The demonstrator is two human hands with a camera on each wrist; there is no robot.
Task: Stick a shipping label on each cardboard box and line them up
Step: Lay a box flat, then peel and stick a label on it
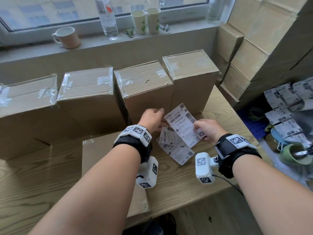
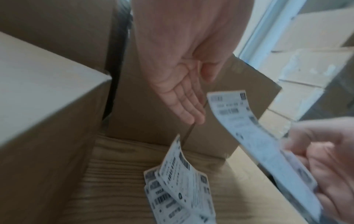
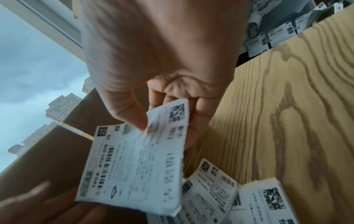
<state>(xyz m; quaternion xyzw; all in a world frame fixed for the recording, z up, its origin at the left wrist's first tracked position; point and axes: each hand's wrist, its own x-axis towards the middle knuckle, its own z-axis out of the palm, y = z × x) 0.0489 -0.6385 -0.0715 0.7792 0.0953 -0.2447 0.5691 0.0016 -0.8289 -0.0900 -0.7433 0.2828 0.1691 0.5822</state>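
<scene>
Four brown cardboard boxes stand in a row at the back: (image 1: 27, 102), (image 1: 86, 92), (image 1: 145, 85), (image 1: 191, 73). A fifth box (image 1: 101, 158) lies flat under my left forearm. My right hand (image 1: 206, 131) (image 3: 162, 68) pinches one white shipping label (image 1: 183, 122) (image 3: 134, 166) by its lower end, lifted off the table. A loose pile of labels (image 1: 174, 146) (image 2: 182, 189) lies beneath it. My left hand (image 1: 151, 117) (image 2: 184, 97) hovers with straight fingers, holding nothing, in front of the third box and just left of the raised label.
The wooden table (image 1: 194, 184) ends close on the right. Beyond it lie a blue crate (image 1: 254, 126), many loose labels (image 1: 284, 112) and a green cup (image 1: 294, 153). Stacked cartons (image 1: 245, 48) rise at the right. A mug (image 1: 66, 37), bottle (image 1: 108, 19) and paper cups (image 1: 145, 21) stand on the sill.
</scene>
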